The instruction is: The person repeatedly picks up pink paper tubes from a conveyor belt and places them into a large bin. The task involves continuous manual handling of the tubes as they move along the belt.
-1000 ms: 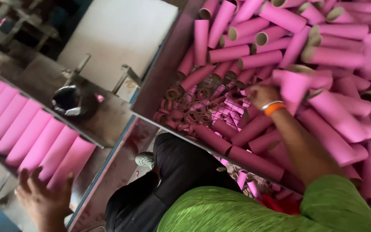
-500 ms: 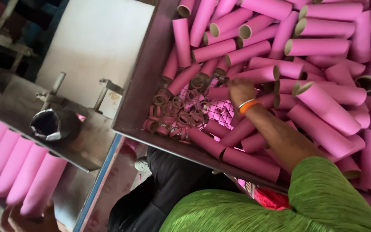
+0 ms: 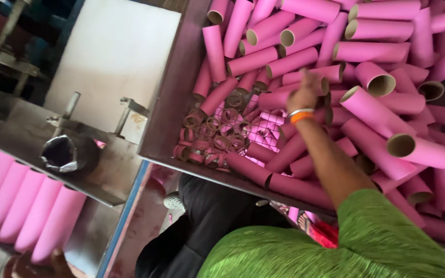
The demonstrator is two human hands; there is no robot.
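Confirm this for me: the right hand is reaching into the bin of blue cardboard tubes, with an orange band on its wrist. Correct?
Not quite. The head view shows the tubes are pink, not blue. The rest holds: the right hand reaches into the bin, with an orange band on its wrist.

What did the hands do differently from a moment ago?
The right hand let go of the pink tube it held a second ago and now reaches empty over the pile of pink tubes in the tray. The left hand slid almost out of view at the bottom edge. The row of pink tubes by the metal socket stayed lined up.
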